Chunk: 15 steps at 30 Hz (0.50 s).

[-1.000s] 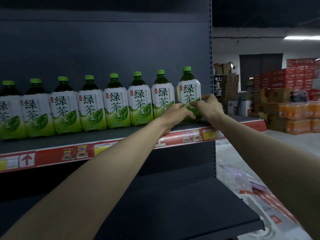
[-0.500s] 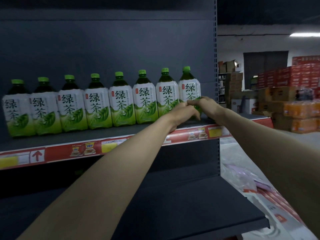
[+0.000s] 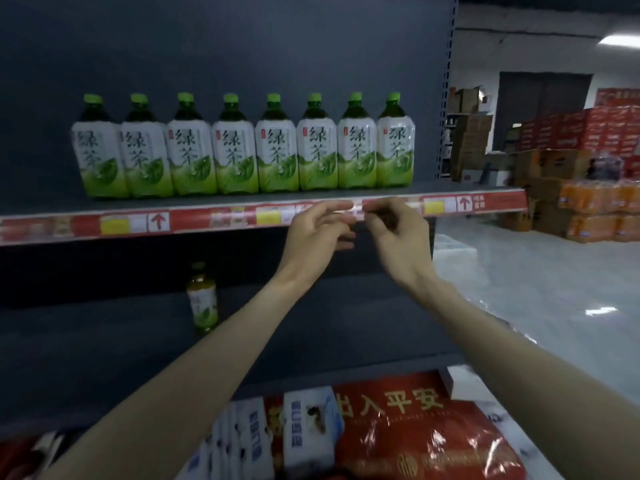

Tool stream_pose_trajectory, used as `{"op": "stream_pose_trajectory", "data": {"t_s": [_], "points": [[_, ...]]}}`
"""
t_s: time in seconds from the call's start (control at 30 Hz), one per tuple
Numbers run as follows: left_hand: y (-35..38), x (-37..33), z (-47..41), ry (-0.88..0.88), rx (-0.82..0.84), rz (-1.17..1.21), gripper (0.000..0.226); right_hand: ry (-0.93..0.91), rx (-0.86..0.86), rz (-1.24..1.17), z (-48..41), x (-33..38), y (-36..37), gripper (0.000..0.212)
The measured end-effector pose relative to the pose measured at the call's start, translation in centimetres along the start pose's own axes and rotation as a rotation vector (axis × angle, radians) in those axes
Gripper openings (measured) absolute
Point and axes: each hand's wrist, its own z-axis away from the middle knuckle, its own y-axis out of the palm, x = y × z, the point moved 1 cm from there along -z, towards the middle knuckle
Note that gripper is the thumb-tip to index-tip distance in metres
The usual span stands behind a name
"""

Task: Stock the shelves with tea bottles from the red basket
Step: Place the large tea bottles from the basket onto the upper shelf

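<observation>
Nearest, red and white packets [image 3: 408, 431] crowd the bottom of view, and the red basket is out of sight, so a blind reach down for more stock could snag them. Both hands hang empty before the shelf strip [image 3: 138, 223]: the left hand [image 3: 318, 233] loose-fingered, the right hand [image 3: 398, 237] loosely curled and blurred. A forearm could knock the lone small bottle [image 3: 202, 299] below. Beyond, eight tea bottles [image 3: 242, 154] stand packed; one nudge might topple several.
</observation>
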Motion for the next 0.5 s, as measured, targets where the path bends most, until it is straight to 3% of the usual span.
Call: {"op": "stream_pose_trajectory", "data": {"t_s": [0.17,0.5], "points": [[-6.6,4.7,12.2,-0.128,-0.052,-0.119,0.026,0.097,0.233,-0.032,13.1,0.2,2.6,0.013],[-15.8,17.2,30.0,-0.695,-0.121,-0.295,0.020,0.362,0.849,0.028,32.7,-5.1,10.2,0.014]]}}
